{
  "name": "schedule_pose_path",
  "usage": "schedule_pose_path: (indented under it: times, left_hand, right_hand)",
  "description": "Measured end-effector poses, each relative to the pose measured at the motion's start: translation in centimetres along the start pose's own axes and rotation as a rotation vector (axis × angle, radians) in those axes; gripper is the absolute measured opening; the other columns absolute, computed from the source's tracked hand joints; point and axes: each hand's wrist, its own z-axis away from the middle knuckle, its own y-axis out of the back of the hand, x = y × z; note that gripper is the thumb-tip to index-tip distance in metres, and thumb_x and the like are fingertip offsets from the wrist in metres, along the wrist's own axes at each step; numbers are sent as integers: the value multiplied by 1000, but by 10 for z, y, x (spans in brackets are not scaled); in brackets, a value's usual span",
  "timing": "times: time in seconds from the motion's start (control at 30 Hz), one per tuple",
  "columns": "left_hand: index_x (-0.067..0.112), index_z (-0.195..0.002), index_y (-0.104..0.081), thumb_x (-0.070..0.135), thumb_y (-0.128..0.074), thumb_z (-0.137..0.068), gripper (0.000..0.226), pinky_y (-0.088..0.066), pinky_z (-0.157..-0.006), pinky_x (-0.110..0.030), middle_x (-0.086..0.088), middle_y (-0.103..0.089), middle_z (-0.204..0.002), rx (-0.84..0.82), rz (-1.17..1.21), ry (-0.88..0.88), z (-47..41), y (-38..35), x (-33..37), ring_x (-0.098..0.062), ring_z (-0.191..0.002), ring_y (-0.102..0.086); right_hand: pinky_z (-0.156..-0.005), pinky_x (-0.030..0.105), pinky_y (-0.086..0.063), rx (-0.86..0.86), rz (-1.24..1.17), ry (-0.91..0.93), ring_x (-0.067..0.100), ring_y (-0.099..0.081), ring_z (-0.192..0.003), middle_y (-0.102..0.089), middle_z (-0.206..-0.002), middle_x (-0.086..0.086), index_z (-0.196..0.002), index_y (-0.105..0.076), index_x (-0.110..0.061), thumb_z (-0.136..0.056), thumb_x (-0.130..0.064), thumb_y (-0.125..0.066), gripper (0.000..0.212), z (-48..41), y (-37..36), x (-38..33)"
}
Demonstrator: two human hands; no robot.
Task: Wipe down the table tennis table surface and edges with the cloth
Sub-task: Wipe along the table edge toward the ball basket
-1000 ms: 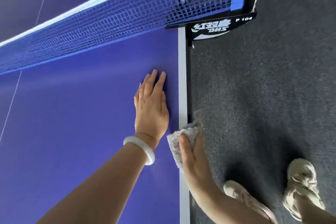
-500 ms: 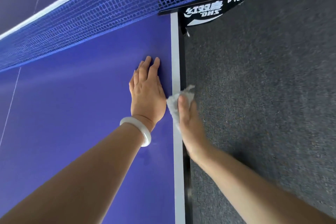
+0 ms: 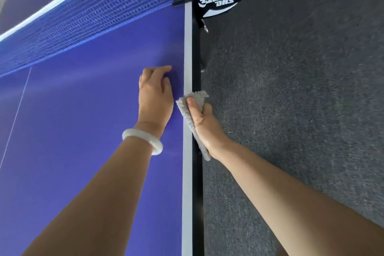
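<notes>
Step in hand: the right-hand side edge point(image 3: 197, 193) of the counter point(image 3: 83, 120) is judged to be under wiping, on the stretch just short of the net point(image 3: 104, 12).
Cloth: the grey cloth point(image 3: 184, 113) is folded over the counter's rim, lying on the white sideline point(image 3: 187, 172) and hanging down the black side edge.
Right hand: the cloth is gripped by the right hand point(image 3: 204, 124), with the thumb laid on top and the fingers wrapped round the outer side.
Left hand: nothing is held by the left hand point(image 3: 155, 97); it is rested on the purple top just beside the sideline, its fingers bent with the tips down. A pale bangle point(image 3: 143, 139) is worn on that wrist.
Doing it well: the cloth should be kept wrapped over both faces, so that sideline and side edge are cleaned in one pass. Steady pressure and long, overlapping strokes along the rim are advised. The left hand may be used as a brace.
Ahead: the black net clamp point(image 3: 218, 0) is fixed to the edge, so the stroke should probably be stopped short and the corner worked round it.
Hidden: the right fingers are largely covered by the cloth and the rim, and the underside of the edge cannot be seen.
Cut off: the near end of the counter and most of its far half lie outside the view, so the share already wiped cannot be judged. Dirt or damp cannot be made out.
</notes>
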Motion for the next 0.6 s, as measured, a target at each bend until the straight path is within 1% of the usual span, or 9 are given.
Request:
schedule_pose_path:
  times: [0.07, 0.17, 0.3, 0.33, 0.4, 0.43, 0.5, 0.57, 0.6]
  left_hand:
    - [12, -128, -61, 2, -47, -96, 36, -36, -99, -24, 2, -52, -124, -57, -54, -24, 47, 13, -1, -21, -116, -49]
    - [14, -138, -53, 5, -49, -97, 42, -32, -110, -35, -2, -48, -138, -155, -172, -9, 128, 35, -13, -21, -124, -43]
    - [15, -147, -42, 25, -35, -101, 48, -21, -114, -31, 0, -37, -150, -206, -249, 51, 211, 50, -21, -21, -134, -36]
    - [16, -149, -39, 30, -30, -101, 51, -19, -115, -30, 1, -33, -154, -213, -245, 62, 222, 49, -19, -19, -138, -33]
    - [17, -153, -32, 30, -26, -101, 54, -14, -120, -32, 4, -25, -160, -206, -224, 93, 236, 47, -15, -13, -147, -22]
    - [18, -154, -30, 29, -25, -101, 55, -11, -122, -33, 4, -22, -162, -198, -222, 104, 239, 45, -14, -11, -149, -16]
    - [18, -155, -27, 28, -24, -100, 55, -9, -123, -33, 5, -19, -163, -185, -233, 107, 239, 43, -14, -9, -150, -12]
    - [18, -155, -27, 27, -24, -100, 55, -10, -123, -33, 4, -20, -162, -176, -244, 96, 239, 43, -15, -10, -150, -13]
    - [18, -155, -27, 27, -25, -101, 55, -10, -123, -34, 4, -20, -162, -175, -247, 91, 239, 44, -15, -11, -150, -14]
  right_hand:
    - [-71, 13, -40, 4, -21, -30, 9, -60, -92, -63, -104, -3, -127, -45, -14, -95, -61, -45, 57, 6, 0, -1]
    - [-71, 7, -42, -24, -57, -61, 7, -61, -96, -63, -108, -3, -129, -47, -15, -96, -60, -44, 56, 35, 1, 12]
    - [-108, 29, -42, -119, -127, -130, 10, -57, -121, -59, -133, -1, -142, -43, -23, -90, -69, -34, 70, 105, -3, 62]
    - [-105, 24, -43, -118, -161, -131, 2, -58, -118, -60, -132, -6, -140, -45, -28, -84, -73, -33, 73, 123, -5, 74]
    - [-83, 6, -44, -80, -140, -107, -14, -60, -96, -61, -114, -16, -121, -49, -35, -80, -72, -30, 58, 150, -12, 90]
    - [-79, 6, -44, -59, -117, -112, -9, -61, -92, -60, -109, -15, -114, -46, -34, -86, -67, -28, 47, 158, -15, 95]
    - [-84, 22, -48, 14, -68, -98, 15, -63, -101, -61, -112, -2, -119, -44, -26, -100, -51, -29, 35, 155, -21, 95]
    - [-92, 33, -47, 103, -50, -61, 31, -60, -112, -60, -118, 7, -131, -44, -10, -104, -44, -33, 45, 132, -24, 79]
    - [-97, 34, -44, 135, -69, -57, 31, -57, -117, -57, -125, 9, -135, -41, -7, -104, -46, -33, 50, 117, -26, 67]
